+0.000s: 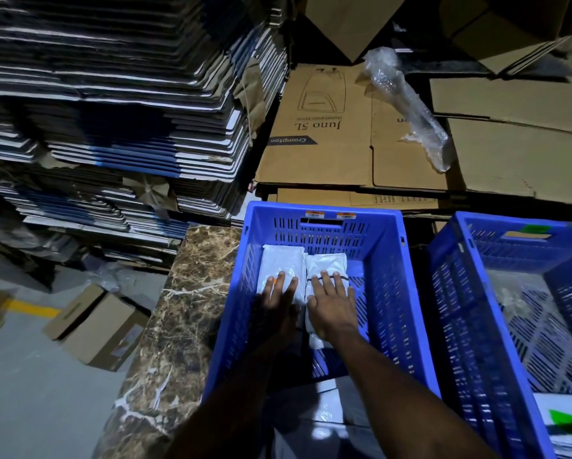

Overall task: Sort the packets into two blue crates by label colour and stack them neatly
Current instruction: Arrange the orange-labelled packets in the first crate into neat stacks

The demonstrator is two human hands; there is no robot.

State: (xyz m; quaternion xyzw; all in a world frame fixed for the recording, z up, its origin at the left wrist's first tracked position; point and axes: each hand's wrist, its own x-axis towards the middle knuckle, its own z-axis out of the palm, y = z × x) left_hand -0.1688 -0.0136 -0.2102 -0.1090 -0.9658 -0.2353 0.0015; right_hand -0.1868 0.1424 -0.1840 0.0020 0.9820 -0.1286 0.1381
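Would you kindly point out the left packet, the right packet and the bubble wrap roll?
left packet (283,260), head view, its bare far half.
right packet (326,264), head view, its far end.
bubble wrap roll (407,104), head view, its middle.

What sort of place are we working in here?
Probably a warehouse or packing storeroom: tall stacks of flattened cartons, loose cardboard sheets with bubble wrap, and blue crates holding packets.

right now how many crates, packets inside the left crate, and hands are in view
blue crates: 2 (left crate, right crate)
white packets in the left crate: 2 (left packet, right packet)
hands: 2 (left hand, right hand)
total: 6
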